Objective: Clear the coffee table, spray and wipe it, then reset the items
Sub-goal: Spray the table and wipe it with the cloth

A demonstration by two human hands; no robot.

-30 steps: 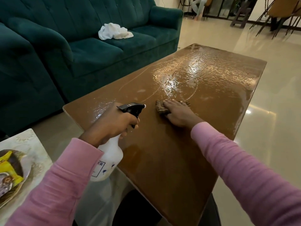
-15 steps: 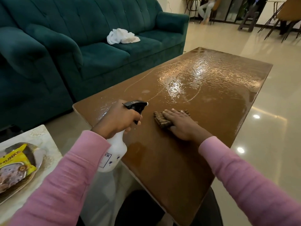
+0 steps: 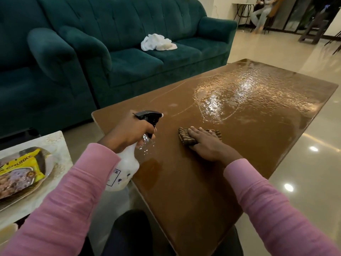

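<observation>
The brown coffee table (image 3: 184,191) fills the middle of the view, wet and shiny over its far half. My left hand (image 3: 129,133) grips a white spray bottle (image 3: 123,170) by its black trigger head, held above the table's near left edge with the nozzle pointing right. Fresh droplets glisten on the table just under the nozzle. My right hand (image 3: 204,145) lies flat, fingers straight, pressing a brown striped cloth (image 3: 186,138) onto the tabletop near its middle.
A teal sofa (image 3: 129,61) runs along the left and back, with a crumpled white cloth (image 3: 157,42) on its seat. A pale side table (image 3: 46,193) at the lower left bears a tray with a yellow snack packet (image 3: 20,167). Glossy floor lies to the right.
The camera view has shifted so the table and hands sit further right and lower. My right hand with the cloth has slid slightly toward me. New droplets have appeared under the nozzle.
</observation>
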